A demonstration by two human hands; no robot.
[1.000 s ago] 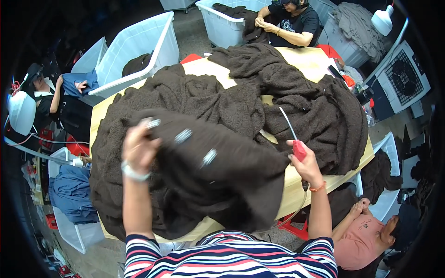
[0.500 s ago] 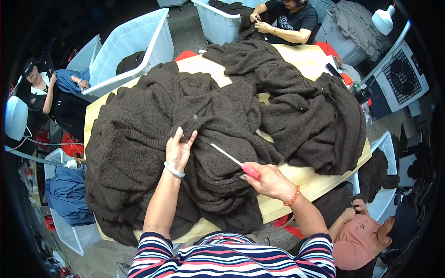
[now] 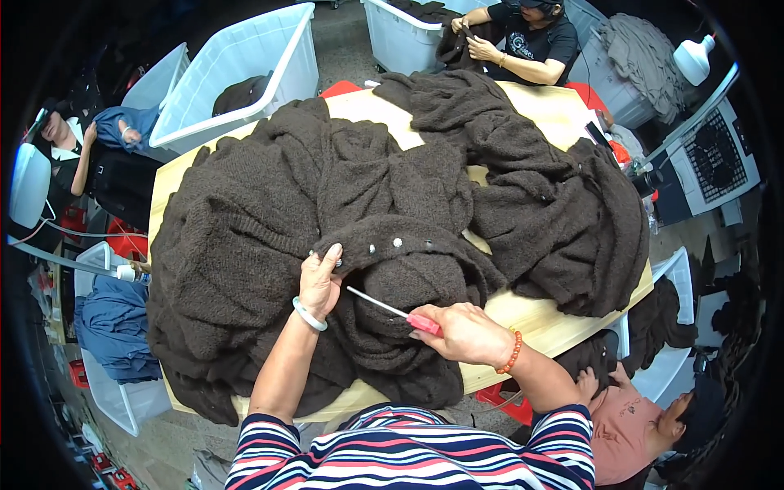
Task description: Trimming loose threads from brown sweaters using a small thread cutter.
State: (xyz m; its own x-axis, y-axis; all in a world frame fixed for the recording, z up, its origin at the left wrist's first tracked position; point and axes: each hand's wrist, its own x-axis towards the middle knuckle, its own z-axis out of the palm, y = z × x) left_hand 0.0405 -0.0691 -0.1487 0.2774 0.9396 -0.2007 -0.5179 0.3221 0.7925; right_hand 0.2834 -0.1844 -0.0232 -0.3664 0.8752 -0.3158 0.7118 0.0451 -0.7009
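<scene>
**Dark brown knitted garment [image 3: 414,242] meets pink-handled metal tool [image 3: 425,324]**

The right hand [image 3: 465,333] is closed around the tool's handle, its slim shaft pointing left, tip near the left hand [image 3: 319,282]. That hand pinches the garment's edge beside small pale round buttons [image 3: 398,242]. The garment lies among heaped brown knits [image 3: 237,204] on a pale wooden table [image 3: 523,322]. Beyond, a black-shirted person [image 3: 535,45] handles dark cloth [image 3: 459,51].
</scene>
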